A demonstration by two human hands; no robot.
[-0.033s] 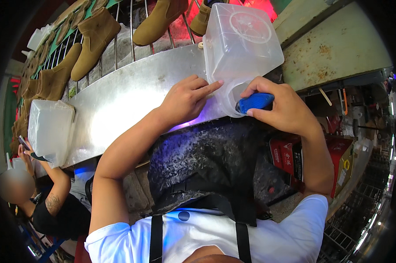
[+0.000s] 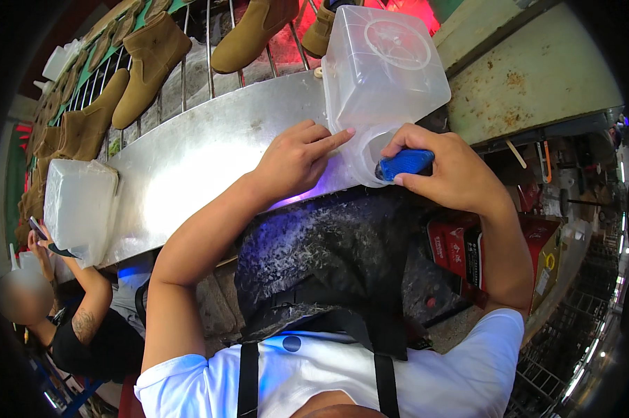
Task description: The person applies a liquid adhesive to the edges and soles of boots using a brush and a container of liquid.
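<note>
My right hand (image 2: pixel 454 167) grips a brush (image 2: pixel 406 164) by its blue ribbed grip. Its dark tip dips into the round white cup (image 2: pixel 367 157) at the foot of a translucent plastic box (image 2: pixel 391 70). The fingers hide part of the brush, and whatever lies inside the cup is hard to make out. My left hand (image 2: pixel 297 157) rests over the metal bench with its index finger stretched out, the tip at the box's lower edge. Its other fingers are loosely bent, and nothing shows in them.
Tan suede boots (image 2: pixel 147 63) stand on a wire rack beyond the metal bench (image 2: pixel 210 132). Another translucent box (image 2: pixel 81 202) sits at the bench's left end, beside a person (image 2: pixel 84 320) holding a phone-like object. Red containers (image 2: pixel 461 251) are below my right arm.
The brush has shifted very slightly at the cup's edge, and my right forearm has turned a little. My left hand has stayed in place.
</note>
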